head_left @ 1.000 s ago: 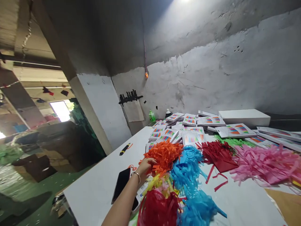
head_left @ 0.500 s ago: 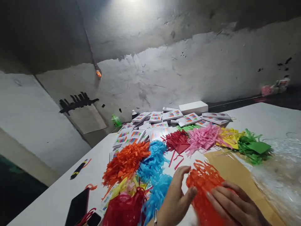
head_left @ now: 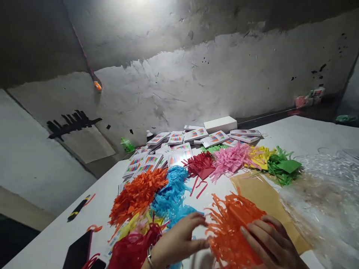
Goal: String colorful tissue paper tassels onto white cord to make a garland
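While the right hand [head_left: 269,241] lies across an orange fringe bundle [head_left: 232,213], presumably to steady its body and leave the strips free, the left hand [head_left: 179,239] stands at 9 o'clock to the bundle, its grip spread, thumb and fingers parted beside the fringe tips. Whether the right grip pinches cannot be told, since its thumb is hidden. The bundle sits low over the surface [head_left: 98,201], with a brown sheet [head_left: 260,186] at 1 o'clock. An orange heap [head_left: 137,196] and blue fringe [head_left: 171,192] lie towards 10 o'clock, pink fringe [head_left: 232,158] at 12, probably kept apart by colour to avoid mixing. Compared with half a second earlier, the bundle's strips fan out further towards 10 o'clock, and the view has swung rightward.
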`<action>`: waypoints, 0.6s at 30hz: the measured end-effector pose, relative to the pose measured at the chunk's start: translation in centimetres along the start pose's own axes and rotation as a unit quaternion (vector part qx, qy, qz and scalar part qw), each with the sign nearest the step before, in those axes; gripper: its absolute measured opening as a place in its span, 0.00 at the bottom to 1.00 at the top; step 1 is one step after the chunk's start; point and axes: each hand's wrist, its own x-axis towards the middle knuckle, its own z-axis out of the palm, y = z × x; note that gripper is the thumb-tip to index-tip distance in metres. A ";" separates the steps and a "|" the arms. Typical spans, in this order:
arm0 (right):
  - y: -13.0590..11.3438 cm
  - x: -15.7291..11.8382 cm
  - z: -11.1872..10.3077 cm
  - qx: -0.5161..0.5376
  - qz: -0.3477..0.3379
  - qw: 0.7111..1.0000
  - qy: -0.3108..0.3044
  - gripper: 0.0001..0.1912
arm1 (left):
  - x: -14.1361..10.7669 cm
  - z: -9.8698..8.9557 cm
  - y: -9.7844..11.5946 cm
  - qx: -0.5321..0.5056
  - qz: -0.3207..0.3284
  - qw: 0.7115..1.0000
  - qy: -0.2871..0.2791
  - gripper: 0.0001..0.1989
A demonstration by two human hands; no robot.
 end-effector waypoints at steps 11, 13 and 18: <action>0.1 0.4 -0.4 0.026 0.009 0.998 0.061 0.17 | 4.0 2.1 2.3 -0.163 0.055 0.983 -0.067 0.22; 0.3 -0.5 0.6 0.061 0.063 0.992 0.093 0.18 | 4.1 1.6 1.7 -0.278 0.041 0.957 -0.072 0.21; 0.1 -1.8 2.7 0.103 0.129 0.979 0.118 0.23 | 4.7 2.5 -0.5 -0.423 -0.012 0.906 -0.026 0.31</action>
